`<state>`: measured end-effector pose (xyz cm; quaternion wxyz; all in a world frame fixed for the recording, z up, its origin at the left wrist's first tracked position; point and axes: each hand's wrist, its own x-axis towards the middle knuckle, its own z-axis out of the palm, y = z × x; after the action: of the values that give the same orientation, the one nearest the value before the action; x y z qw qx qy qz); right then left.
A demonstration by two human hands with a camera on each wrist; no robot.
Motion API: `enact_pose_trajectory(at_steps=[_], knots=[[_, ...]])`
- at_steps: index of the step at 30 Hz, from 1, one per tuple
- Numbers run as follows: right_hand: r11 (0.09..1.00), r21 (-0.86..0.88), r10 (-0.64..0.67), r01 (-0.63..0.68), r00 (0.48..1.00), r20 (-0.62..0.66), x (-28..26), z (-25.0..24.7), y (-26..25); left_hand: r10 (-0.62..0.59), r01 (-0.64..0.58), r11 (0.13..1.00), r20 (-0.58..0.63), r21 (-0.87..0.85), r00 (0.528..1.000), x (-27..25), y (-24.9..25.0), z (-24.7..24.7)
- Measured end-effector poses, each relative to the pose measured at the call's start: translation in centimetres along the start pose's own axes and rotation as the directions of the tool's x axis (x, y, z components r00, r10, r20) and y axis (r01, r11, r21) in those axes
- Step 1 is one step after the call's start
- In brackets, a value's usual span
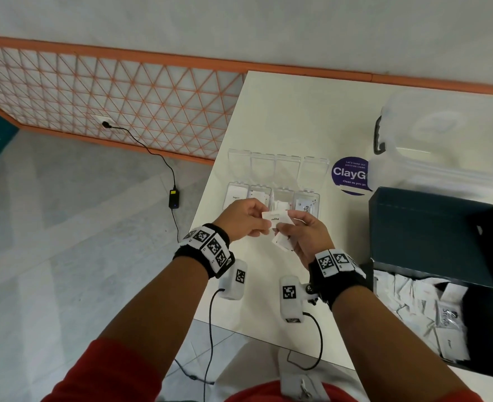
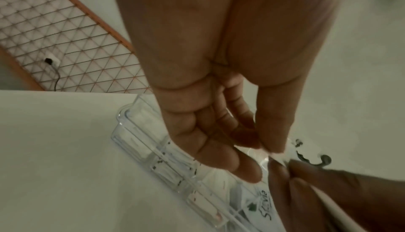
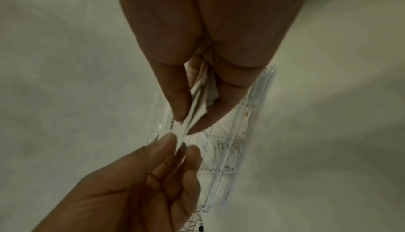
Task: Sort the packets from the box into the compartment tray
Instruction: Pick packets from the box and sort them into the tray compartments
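**A:** Where are your hands?

**B:** Both are raised over the near edge of the clear compartment tray [image 1: 272, 181] on the white desk [image 1: 285, 117]. Your left hand [image 1: 243, 219] and your right hand [image 1: 304, 236] meet on one white packet [image 1: 277, 218]: your left fingers [image 2: 271, 130] are closed on its left end, thumb against fingertips, and your right thumb and forefinger nip the other end.

**A:** Is that all your right hand carries?

**B:** No. In the right wrist view, more white packets [image 3: 202, 93] are tucked between your right thumb and the curled fingers, fanned behind the one you share. In the head view a corner of them sticks out below your hand.

**A:** And the tray?

**B:** Its hinged lids lie open on the far side. The four near compartments each hold white packets; the rightmost shows one printed "Stevia".

**A:** The box?

**B:** The dark box [image 1: 431, 236] sits to your right on the desk, its lid standing open, and a heap of white packets lies inside, well apart from your hands. Behind it stands a clear lidded tub [image 1: 448, 140], beside a round purple sticker [image 1: 349, 175] on the desk.
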<state>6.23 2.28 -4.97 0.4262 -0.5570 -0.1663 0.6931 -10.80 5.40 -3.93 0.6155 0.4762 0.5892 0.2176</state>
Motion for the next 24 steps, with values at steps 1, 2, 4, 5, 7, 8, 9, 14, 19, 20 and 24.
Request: enact_pose_trajectory(at_steps=[1, 2, 4, 5, 7, 8, 9, 14, 19, 20, 24], knots=[[1.0, 0.001, 0.0, 0.0, 1.0, 0.01, 0.0, 0.0, -0.1, -0.006, 0.005, 0.999, -0.021, -0.049, 1.0, 0.0, 0.1, 0.0], [1.0, 0.0, 0.001, -0.001, 1.0, 0.017, -0.1, 0.0, 0.0, -0.008, 0.002, 0.994, -0.05, -0.105, 0.999, 0.1, 0.3, -0.2], [1.0, 0.001, 0.009, -0.009, 1.0, 0.023, -0.1, -0.2, 0.0, 0.011, -0.033, 0.985, -0.127, -0.169, 0.992, 0.3, 0.7, -0.9], [1.0, 0.002, 0.012, -0.012, 1.0, 0.023, -0.1, -0.3, 0.0, 0.037, -0.061, 0.988, -0.168, -0.145, 0.985, 0.5, 0.8, -1.3], [1.0, 0.002, 0.016, -0.016, 1.0, 0.019, -0.1, -0.4, 0.1, 0.112, -0.116, 0.993, -0.245, -0.001, 0.963, 0.9, 1.1, -2.2], [1.0, 0.002, 0.017, -0.017, 1.0, 0.015, -0.1, -0.5, 0.2, 0.149, -0.133, 0.988, -0.269, 0.075, 0.952, 1.1, 1.2, -2.6], [1.0, 0.002, 0.017, -0.017, 1.0, 0.01, -0.1, -0.6, 0.2, 0.174, -0.144, 0.982, -0.279, 0.126, 0.944, 1.4, 1.3, -2.9], [1.0, 0.003, 0.018, -0.018, 1.0, -0.002, 0.3, -1.0, 0.5, 0.184, -0.116, 0.961, -0.265, 0.252, 0.947, 2.7, 1.3, -3.6], [1.0, -0.007, 0.02, -0.02, 1.0, 0.005, 0.6, -1.1, 0.5, 0.176, -0.041, 0.912, -0.299, 0.407, 0.938, 3.6, 0.9, -3.2], [1.0, -0.003, 0.019, -0.019, 1.0, 0.005, 0.6, -1.1, 0.5, 0.174, -0.038, 0.911, -0.299, 0.411, 0.938, 3.9, 0.8, -3.1], [0.999, 0.045, 0.023, -0.023, 1.0, 0.012, 0.8, -1.2, 0.3, 0.209, -0.051, 0.884, -0.293, 0.465, 0.933, 4.8, 0.8, -2.6]])
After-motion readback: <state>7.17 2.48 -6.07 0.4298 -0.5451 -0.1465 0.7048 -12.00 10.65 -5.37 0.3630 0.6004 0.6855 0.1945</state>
